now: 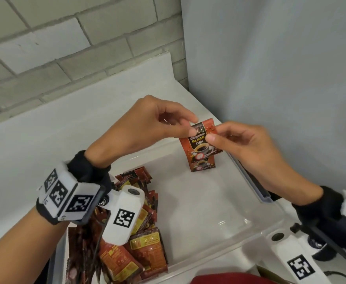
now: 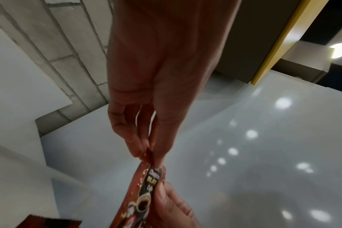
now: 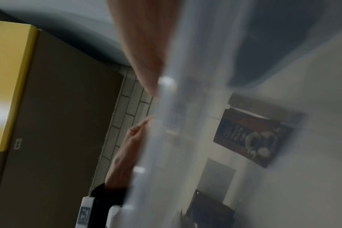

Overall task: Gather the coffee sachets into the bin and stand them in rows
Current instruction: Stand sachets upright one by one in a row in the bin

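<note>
A red "Black Coffee" sachet (image 1: 198, 149) stands upright at the far right end of the clear plastic bin (image 1: 219, 238). Its lower part shows a second cup picture; I cannot tell whether that is another sachet behind it. My left hand (image 1: 193, 127) pinches the sachet's top edge, and my right hand (image 1: 212, 138) pinches its right side. The left wrist view shows the same pinch (image 2: 148, 154) on the sachet (image 2: 144, 194). A heap of several loose sachets (image 1: 143, 242) lies at the bin's left end, partly under my left wrist. The right wrist view is blurred by the bin wall.
The bin sits on a white counter (image 1: 24, 152) in a corner, with a grey brick wall (image 1: 65, 48) behind and a pale wall (image 1: 280, 68) to the right. A dark latch (image 1: 256, 185) runs along the bin's right rim. Something red (image 1: 229, 279) shows at the bottom edge.
</note>
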The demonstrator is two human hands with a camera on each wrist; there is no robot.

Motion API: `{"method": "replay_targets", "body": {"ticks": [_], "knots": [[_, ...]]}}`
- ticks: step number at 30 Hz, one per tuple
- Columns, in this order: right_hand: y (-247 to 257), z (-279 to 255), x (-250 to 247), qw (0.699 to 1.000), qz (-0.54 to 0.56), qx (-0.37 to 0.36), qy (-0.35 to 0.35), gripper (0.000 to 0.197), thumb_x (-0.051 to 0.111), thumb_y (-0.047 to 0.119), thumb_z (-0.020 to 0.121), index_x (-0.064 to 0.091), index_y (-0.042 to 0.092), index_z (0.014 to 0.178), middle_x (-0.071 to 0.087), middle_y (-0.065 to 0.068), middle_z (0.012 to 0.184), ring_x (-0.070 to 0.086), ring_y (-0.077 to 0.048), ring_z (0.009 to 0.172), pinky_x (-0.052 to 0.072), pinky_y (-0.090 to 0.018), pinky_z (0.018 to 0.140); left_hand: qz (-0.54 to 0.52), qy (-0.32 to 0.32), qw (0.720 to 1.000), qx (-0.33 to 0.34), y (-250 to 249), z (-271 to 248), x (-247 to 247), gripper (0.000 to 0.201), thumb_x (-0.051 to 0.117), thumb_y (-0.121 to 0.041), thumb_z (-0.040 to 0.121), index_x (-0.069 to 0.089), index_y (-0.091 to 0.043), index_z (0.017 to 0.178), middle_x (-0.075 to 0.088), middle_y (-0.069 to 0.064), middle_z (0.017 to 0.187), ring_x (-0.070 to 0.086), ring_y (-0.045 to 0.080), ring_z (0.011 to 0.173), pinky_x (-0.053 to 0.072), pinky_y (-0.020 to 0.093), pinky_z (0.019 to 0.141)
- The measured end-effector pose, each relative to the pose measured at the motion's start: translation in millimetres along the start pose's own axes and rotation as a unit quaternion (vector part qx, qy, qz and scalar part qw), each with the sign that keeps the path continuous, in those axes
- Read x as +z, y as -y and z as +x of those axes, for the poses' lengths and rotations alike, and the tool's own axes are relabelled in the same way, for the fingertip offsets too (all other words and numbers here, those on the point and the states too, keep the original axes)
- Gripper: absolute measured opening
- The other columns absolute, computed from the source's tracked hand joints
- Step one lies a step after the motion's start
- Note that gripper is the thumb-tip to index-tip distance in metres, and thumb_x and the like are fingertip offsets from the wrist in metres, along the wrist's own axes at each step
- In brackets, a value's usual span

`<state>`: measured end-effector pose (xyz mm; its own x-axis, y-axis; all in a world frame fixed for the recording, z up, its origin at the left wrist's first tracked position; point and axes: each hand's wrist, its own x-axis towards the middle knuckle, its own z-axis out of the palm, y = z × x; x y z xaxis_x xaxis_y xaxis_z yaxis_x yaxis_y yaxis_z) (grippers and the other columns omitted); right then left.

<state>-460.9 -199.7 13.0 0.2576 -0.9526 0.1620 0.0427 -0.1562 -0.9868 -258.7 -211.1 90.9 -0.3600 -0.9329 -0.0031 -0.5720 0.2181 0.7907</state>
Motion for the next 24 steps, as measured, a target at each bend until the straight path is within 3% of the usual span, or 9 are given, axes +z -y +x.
{"method": "replay_targets", "body": {"ticks": [4,6,9,11,15,19,21,23,24], "knots": [[-7,0,-5,0.996,-0.087,0.006,-0.001,0.023,0.071,0.032,0.077,0.073,0.027,0.099,0.073,0.006,0.093,0.064,-0.014,0.089,0.053,-0.033,0.088,0.018,0.004,0.999,-0.029,12,0,4,0.015,0.078,-0.015,0.076,0.078,-0.015,0.091,0.076,-0.002,0.082,0.071,0.009,0.08,0.054,0.026,0.084],[-8,0,-6,0.99,-0.137,-0.019,-0.03,0.028,0.072,0.034,0.08,0.065,0.031,0.107,0.069,0.011,0.102,0.061,-0.009,0.097,0.048,-0.026,0.091,0.043,0.008,0.999,-0.028,17,4,12,0.014,0.079,-0.014,0.076,0.078,-0.015,0.089,0.076,0.0,0.078,0.07,0.005,0.075,0.053,0.017,0.075],[1,-2,-5,0.983,-0.159,-0.084,-0.047,0.015,0.064,0.018,0.087,0.058,0.027,0.097,0.062,0.009,0.095,0.062,-0.01,0.088,0.048,-0.019,0.082,0.091,0.029,0.995,-0.026,25,10,29,0.014,0.08,-0.011,0.076,0.079,-0.012,0.09,0.075,0.001,0.076,0.066,0.001,0.069,0.045,0.007,0.064],[6,-8,-1,0.961,-0.248,-0.118,0.017,0.015,0.056,0.009,0.086,0.061,0.023,0.09,0.061,0.008,0.087,0.062,-0.011,0.081,0.045,-0.015,0.073,0.118,0.046,0.992,-0.009,29,13,41,0.013,0.077,-0.007,0.078,0.078,-0.01,0.091,0.075,0.002,0.078,0.066,0.003,0.071,0.046,0.01,0.065],[-6,-19,11,0.87,-0.437,-0.15,0.169,0.014,0.056,0.004,0.078,0.067,0.007,0.086,0.064,-0.004,0.082,0.06,-0.021,0.063,0.044,-0.021,0.057,0.188,0.052,0.98,0.033,33,18,56,0.018,0.069,-0.001,0.079,0.079,-0.011,0.09,0.075,0.005,0.08,0.064,0.006,0.069,0.048,0.02,0.068],[-14,-15,23,0.808,-0.541,-0.107,0.209,0.04,0.079,-0.015,0.044,0.069,-0.003,0.08,0.065,-0.015,0.07,0.06,-0.022,0.047,0.036,-0.018,0.04,0.259,0.044,0.964,0.051,42,19,66,0.019,0.064,-0.001,0.08,0.078,-0.011,0.089,0.073,0.009,0.081,0.065,0.023,0.074,0.051,0.042,0.07],[-11,-11,32,0.76,-0.603,-0.061,0.236,0.046,0.078,-0.01,0.054,0.065,-0.007,0.098,0.065,-0.019,0.088,0.064,-0.022,0.066,0.033,-0.018,0.049,0.283,0.032,0.957,0.06,46,19,68,0.018,0.061,0.0,0.079,0.076,-0.008,0.085,0.071,0.009,0.078,0.063,0.024,0.071,0.05,0.043,0.067],[-13,-11,36,0.75,-0.608,0.008,0.261,0.045,0.054,-0.005,0.085,0.046,0.001,0.13,0.051,-0.017,0.123,0.055,-0.023,0.099,0.03,-0.02,0.067,0.294,0.021,0.954,0.051,46,19,67,0.015,0.063,-0.002,0.081,0.074,-0.008,0.088,0.07,0.009,0.081,0.062,0.024,0.074,0.049,0.042,0.069],[-12,-11,36,0.743,-0.609,0.041,0.275,0.045,0.045,-0.004,0.09,0.041,0.004,0.134,0.045,-0.015,0.13,0.05,-0.024,0.107,0.031,-0.022,0.072,0.301,0.019,0.953,0.043,46,19,67,0.012,0.064,-0.005,0.083,0.073,-0.009,0.09,0.069,0.008,0.084,0.062,0.024,0.076,0.05,0.042,0.071]]}}
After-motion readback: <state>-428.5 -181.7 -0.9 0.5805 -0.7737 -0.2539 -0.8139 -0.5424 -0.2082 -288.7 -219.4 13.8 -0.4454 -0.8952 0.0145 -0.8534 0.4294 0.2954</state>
